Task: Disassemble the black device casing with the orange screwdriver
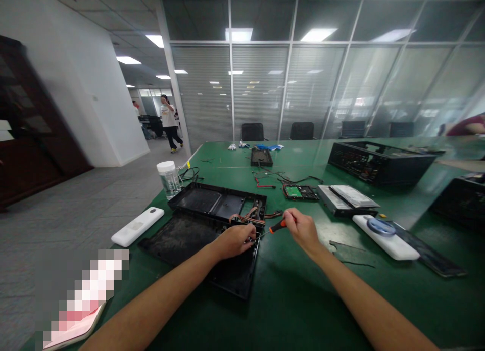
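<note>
A screwdriver (pixel 278 226) with an orange and black handle is gripped in my right hand (pixel 302 230). Its thin shaft points left, toward the inner edge of a black plastic panel (pixel 197 240). At that edge my left hand (pixel 237 240) has its fingers pinched together beside the screwdriver's tip; what they hold, if anything, is too small to make out. Behind this panel lies a second black casing part (pixel 212 202). Ribbon cables (pixel 246 218) with several coloured wires run along its right end, just above my left fingers.
A lidded clear jar (pixel 169 180) and a white device (pixel 138 227) stand left. Beyond the hands are a hard drive (pixel 301 191), loose cables (pixel 265 185) and a small black box (pixel 261 157). An optical drive (pixel 346 199), white object (pixel 386 238) and computer case (pixel 381 164) lie right. A person (pixel 169 121) walks behind.
</note>
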`<state>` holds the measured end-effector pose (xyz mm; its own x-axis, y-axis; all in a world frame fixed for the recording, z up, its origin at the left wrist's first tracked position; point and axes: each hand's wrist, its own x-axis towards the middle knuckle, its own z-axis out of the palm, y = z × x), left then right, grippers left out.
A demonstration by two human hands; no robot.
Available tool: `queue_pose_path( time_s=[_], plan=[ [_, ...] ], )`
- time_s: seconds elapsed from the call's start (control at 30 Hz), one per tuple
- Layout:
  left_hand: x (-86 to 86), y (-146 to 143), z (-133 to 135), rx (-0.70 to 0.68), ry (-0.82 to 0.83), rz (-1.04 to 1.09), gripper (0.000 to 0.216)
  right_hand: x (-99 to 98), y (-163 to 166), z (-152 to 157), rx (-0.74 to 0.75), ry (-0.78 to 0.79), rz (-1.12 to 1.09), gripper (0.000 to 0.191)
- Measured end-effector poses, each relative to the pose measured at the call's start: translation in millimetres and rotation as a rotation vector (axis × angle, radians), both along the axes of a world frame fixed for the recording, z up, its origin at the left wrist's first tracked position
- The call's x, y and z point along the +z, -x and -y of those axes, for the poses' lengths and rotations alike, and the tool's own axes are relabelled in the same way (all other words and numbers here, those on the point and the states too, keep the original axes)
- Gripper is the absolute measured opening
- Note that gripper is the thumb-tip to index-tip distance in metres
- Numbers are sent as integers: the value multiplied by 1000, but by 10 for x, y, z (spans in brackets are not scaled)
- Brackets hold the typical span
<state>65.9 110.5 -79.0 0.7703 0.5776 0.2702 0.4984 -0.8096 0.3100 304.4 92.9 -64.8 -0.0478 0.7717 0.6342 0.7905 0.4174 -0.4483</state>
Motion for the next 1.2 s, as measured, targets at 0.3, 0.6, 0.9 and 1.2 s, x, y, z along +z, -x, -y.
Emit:
queue_pose_path(
  time_s=[0.3,0.6,0.9,1.2],
  plan=[
    [-58,5,-35,-37,-9,12,29,91,17,61,58,-53,58,29],
    [-34,15,-27,-39,7,3,52,390,150,186,-9,-3,436,42],
    [-22,4,-26,-27,-1,-15,45,1040,600,209,43,352,701,41],
    [-40,1,-57,-26,17,-15,47,1036,617,178,6,373,696,48]
  ],
)
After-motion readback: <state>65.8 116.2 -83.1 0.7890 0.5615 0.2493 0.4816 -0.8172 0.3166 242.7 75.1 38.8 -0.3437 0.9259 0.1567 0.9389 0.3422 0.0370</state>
